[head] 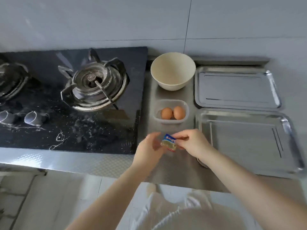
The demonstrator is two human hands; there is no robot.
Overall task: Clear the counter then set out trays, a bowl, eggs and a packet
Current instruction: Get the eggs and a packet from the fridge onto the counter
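Note:
A small packet (169, 142) with a blue top hangs just above the steel counter (149, 97), near its front edge. My right hand (192, 143) pinches the packet's right side, and my left hand (149, 146) holds its left side with curled fingers. Behind them, two brown eggs (172, 113) lie in a clear plastic box (171, 101). A cream bowl (172, 70) stands empty farther back. Two empty steel trays lie to the right, one at the back (235, 70) and one in front (245, 113).
A black gas hob (49, 130) with a burner (94, 85) and two knobs fills the left of the counter. A grey tiled wall rises behind. A small round metal thing (201, 163) peeks out under my right wrist.

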